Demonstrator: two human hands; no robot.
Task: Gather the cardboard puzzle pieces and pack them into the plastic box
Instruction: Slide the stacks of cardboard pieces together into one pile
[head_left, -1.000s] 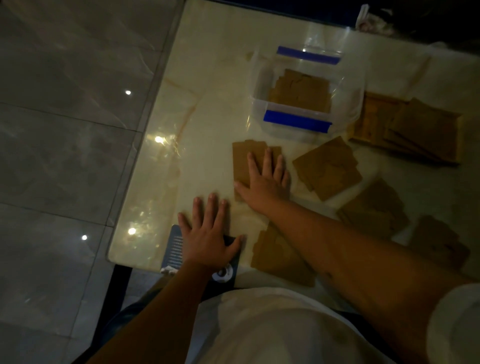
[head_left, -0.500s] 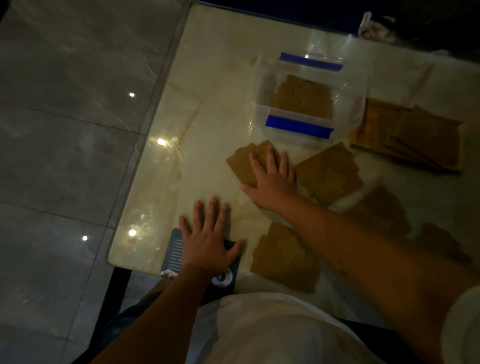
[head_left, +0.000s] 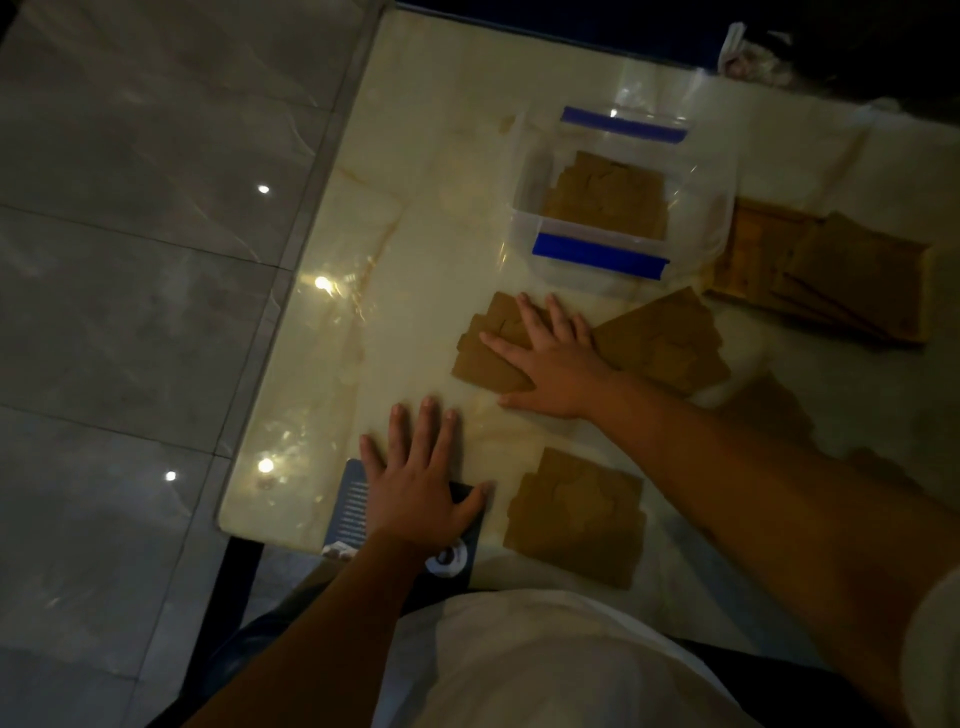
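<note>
A clear plastic box (head_left: 524, 208) with blue clips stands on the marble table, with brown cardboard pieces (head_left: 608, 200) lying flat inside. My right hand (head_left: 556, 358) lies flat with spread fingers on a small stack of cardboard pieces (head_left: 485, 353) just in front of the box. Another group of pieces (head_left: 670, 343) lies to its right, and one more (head_left: 576, 514) near the table's front edge. My left hand (head_left: 421, 488) rests flat, fingers apart, on a dark booklet (head_left: 353, 504) at the front edge. Further pieces (head_left: 769, 410) at the right are dim.
A pile of cardboard sheets (head_left: 841, 275) lies right of the box. The table's left edge (head_left: 301, 291) drops to a grey tiled floor (head_left: 130, 260). A crumpled bag (head_left: 748, 52) sits at the far right corner.
My right hand has turned the stack under it counter-clockwise and slid it slightly toward the box. The left hand has stayed on the booklet.
</note>
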